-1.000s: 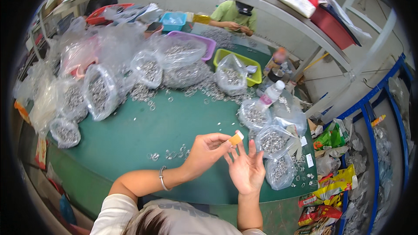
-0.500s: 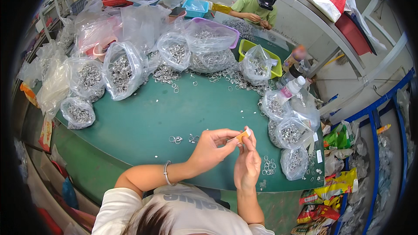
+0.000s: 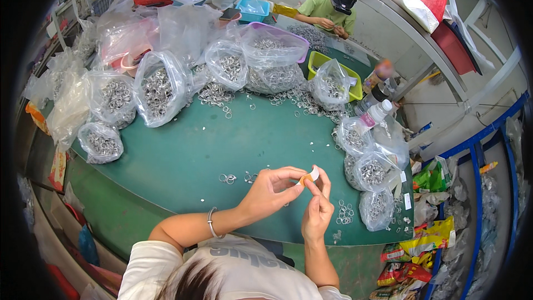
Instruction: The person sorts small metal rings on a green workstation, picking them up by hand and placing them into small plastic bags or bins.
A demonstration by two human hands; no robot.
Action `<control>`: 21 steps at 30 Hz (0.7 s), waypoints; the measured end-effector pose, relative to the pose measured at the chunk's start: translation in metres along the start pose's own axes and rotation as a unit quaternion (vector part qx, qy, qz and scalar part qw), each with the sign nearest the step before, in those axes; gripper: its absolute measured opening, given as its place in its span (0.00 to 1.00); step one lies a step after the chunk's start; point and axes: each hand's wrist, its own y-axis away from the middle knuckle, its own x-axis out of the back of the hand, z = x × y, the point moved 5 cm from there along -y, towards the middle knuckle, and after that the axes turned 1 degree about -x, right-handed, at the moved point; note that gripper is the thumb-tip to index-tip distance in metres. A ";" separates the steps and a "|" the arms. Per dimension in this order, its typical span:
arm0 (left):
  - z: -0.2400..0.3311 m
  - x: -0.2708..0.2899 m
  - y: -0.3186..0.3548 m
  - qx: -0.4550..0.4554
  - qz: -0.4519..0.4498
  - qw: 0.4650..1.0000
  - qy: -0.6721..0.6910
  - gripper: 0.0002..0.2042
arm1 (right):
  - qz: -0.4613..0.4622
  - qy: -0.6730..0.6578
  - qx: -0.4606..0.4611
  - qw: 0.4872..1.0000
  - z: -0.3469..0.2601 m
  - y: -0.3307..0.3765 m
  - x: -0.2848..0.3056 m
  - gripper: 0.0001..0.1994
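A small, bent orange-and-white strip [image 3: 314,174], perhaps paper or a sticker, is held up over the near part of the green table. My left hand [image 3: 267,191] pinches its left end between thumb and fingertips. Closing in from the other side, my right hand [image 3: 317,205] has its fingers against the strip, with one finger behind the raised white end. Whether anything small lies inside the strip is hidden. Beside my left hand are a few metal rings [image 3: 227,178] and another small group of rings [image 3: 250,177]. More loose rings [image 3: 345,213] lie to the right of my right hand.
Clear bags of rings [image 3: 158,91] line the table's [image 3: 183,161] far side, and further bags [image 3: 373,171] stand along its right edge near a white bottle [image 3: 376,113]. A green basket [image 3: 352,80] sits behind. Across the table a person in green [image 3: 322,8] works.
The strip has bent, its white end now curling upward. My right hand's fingers have shifted around it, while my left hand keeps its pinch. The view has moved slightly.
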 end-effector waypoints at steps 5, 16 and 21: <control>-0.003 0.000 0.001 0.019 -0.002 1.000 0.016 0.13 | -0.016 -0.005 0.011 1.000 0.006 0.001 -0.002 0.21; -0.010 0.009 -0.006 -0.001 0.007 1.000 -0.003 0.10 | -0.049 0.088 0.071 0.992 -0.004 -0.006 0.000 0.22; -0.008 0.014 -0.004 0.037 0.009 0.999 -0.012 0.08 | -0.093 0.175 0.129 0.972 -0.009 -0.009 0.002 0.21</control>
